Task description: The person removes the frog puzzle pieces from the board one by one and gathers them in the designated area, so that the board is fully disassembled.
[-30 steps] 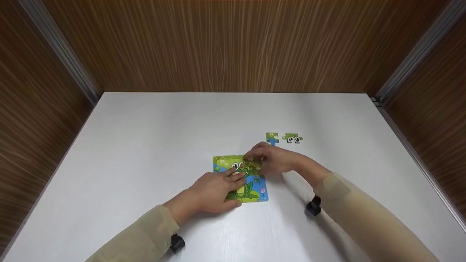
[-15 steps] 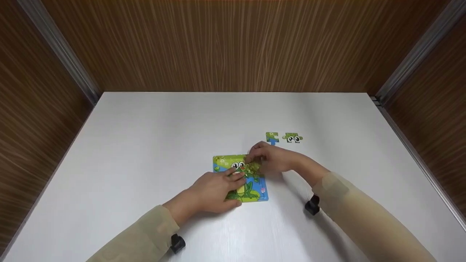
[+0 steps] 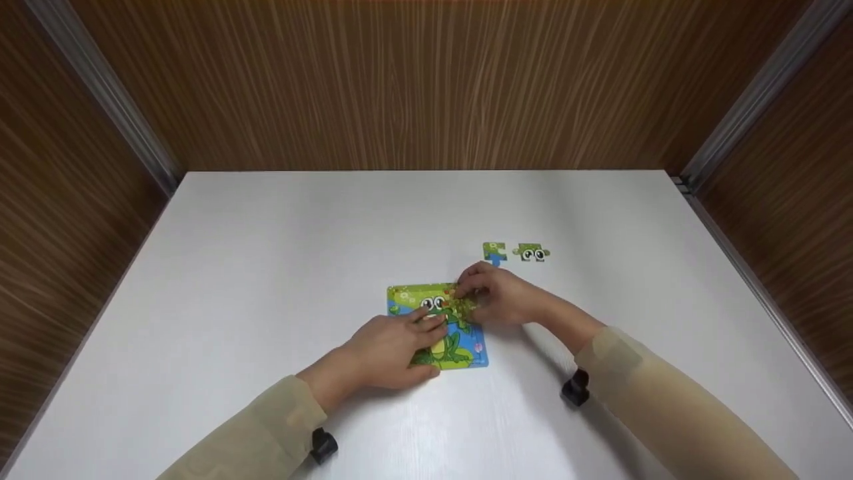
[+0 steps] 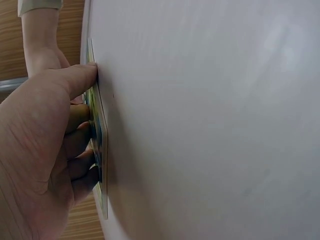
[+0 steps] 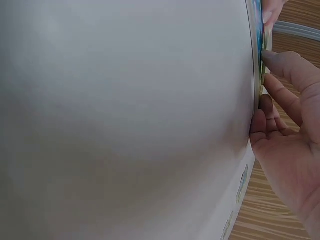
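Fig.: rt. grip (image 3: 503,297) shifted slightly rightward vs. 1 s ago; more of puzzle's (image 3: 460,343) far edge exposed.

The pale khaki left sleeve (image 3: 256,433) shows faint, blurry mottling in a slightly deeper tan. The matching right sleeve (image 3: 673,393) has a dull greyish patch near its opening. Both are long, loosely cut, and end at the wrist. The left hand (image 3: 396,348) and right hand (image 3: 506,297) are bare. Below the sleeve ends sit 2 small, blocky black wrist cameras (image 3: 324,446) (image 3: 575,389).
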The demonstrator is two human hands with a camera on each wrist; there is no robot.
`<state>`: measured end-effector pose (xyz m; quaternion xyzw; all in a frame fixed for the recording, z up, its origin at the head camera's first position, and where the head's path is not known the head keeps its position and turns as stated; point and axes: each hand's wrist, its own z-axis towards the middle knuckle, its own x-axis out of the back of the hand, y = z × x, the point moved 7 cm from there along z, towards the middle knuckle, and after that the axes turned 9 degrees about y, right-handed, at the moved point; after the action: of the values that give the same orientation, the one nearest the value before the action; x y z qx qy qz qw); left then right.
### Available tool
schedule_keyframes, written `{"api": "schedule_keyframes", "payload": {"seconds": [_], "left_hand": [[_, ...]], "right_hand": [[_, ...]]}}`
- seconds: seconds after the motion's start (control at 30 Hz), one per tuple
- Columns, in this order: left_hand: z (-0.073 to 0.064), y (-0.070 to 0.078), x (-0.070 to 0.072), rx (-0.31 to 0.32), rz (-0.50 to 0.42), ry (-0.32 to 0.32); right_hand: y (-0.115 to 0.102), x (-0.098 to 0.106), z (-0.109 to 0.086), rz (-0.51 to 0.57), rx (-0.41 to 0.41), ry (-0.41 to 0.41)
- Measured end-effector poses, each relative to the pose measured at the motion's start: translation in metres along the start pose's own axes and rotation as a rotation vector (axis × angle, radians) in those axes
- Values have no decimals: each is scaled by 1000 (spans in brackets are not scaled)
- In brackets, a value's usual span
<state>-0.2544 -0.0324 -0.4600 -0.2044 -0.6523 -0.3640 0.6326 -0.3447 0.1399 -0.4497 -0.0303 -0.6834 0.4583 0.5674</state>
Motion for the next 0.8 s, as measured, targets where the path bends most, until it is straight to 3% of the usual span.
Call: {"api": "schedule_keyframes", "payload": {"seconds": [0.43,0.8], "left_hand": [[4,3,2,-21,-28,44],[-2,3,1,-18,-33,36]], "right_hand": [[3,25,-23,40,63,126],[19,68,-40,1,-25,224]]}}
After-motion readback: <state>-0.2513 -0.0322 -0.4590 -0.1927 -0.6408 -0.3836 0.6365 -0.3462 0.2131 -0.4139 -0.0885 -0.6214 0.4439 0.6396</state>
